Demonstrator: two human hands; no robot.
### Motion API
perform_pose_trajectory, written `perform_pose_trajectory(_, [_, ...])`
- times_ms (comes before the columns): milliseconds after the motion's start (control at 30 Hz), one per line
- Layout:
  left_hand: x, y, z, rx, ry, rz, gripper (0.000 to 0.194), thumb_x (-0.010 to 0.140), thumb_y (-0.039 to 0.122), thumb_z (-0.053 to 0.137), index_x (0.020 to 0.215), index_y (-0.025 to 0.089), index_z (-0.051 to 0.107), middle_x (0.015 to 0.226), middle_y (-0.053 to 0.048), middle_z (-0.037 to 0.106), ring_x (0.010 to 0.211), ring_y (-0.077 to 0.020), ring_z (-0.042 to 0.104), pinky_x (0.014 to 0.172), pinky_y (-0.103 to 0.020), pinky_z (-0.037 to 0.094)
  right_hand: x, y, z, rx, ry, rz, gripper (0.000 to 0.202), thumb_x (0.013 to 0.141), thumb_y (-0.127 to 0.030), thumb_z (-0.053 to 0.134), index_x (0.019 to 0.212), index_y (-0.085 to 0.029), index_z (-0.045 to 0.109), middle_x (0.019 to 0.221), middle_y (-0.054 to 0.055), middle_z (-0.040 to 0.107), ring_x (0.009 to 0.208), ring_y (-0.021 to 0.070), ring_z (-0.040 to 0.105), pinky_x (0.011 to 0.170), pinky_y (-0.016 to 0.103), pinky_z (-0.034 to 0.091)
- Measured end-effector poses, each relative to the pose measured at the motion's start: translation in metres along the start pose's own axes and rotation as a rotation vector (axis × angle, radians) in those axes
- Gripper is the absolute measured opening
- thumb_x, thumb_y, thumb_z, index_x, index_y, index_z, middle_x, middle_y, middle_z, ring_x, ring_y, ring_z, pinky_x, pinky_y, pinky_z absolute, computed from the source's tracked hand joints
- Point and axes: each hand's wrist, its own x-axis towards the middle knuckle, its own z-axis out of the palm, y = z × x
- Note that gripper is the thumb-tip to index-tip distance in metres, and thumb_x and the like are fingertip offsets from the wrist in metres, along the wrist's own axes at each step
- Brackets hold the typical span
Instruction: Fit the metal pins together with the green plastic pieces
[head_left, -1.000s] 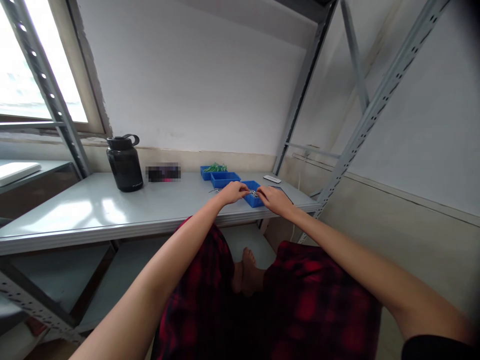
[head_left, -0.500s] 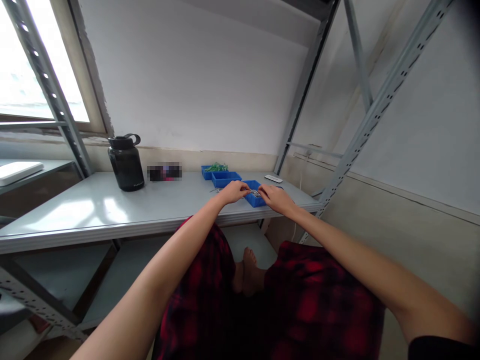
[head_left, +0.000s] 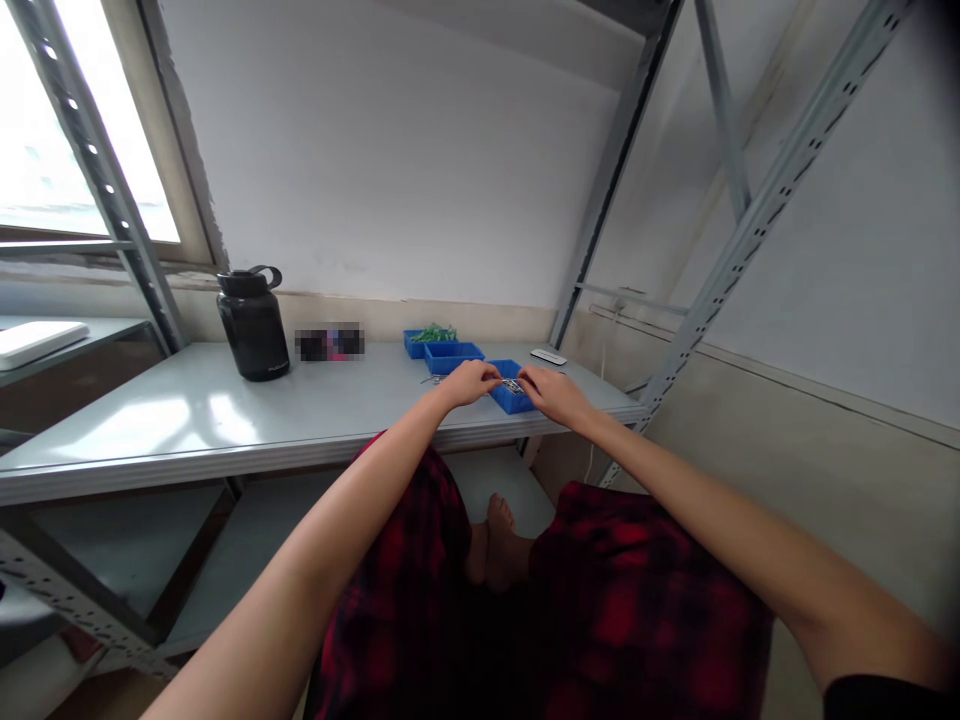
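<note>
Where hands (head_left: 514, 385) meet: metal clips (head_left: 512, 385).

jug (head_left: 253, 325) left on shelf (head_left: 187, 415), trays (head_left: 450, 355) right, hands over nearest tray (head_left: 510, 398)

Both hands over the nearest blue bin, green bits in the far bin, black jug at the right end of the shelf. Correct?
Not quite. The head view shows the black jug at the left end of the shelf. Both hands, left and right, are at the nearest blue bin; green bits fill the far bin.

A black jug (head_left: 253, 323) stands on the grey shelf (head_left: 150, 415).
</note>
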Motion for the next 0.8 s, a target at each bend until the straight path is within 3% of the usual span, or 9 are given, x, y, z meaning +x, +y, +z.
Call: perform_pose_trajectory(800, [0.0018, -0.0034, 0.0021, 0.011, 0.01, 0.022, 0.022, 0.091, 0.022, 0.055, 0.097, 0.015, 0.076, 0.092, -0.008, 0.075, 0.087, -0.0209, 0.067, 0.082, -0.029, 0.05, -0.0024, 0.0005, 0.0001, 0.017, 0.014, 0.012, 0.028, 0.103, -0.033, 0.039, 0.11, -0.02, 0.063, 0.098, 0.009, 0.071, 0.091, 0.0229, 0.065, 0.075, 0.031, 0.042])
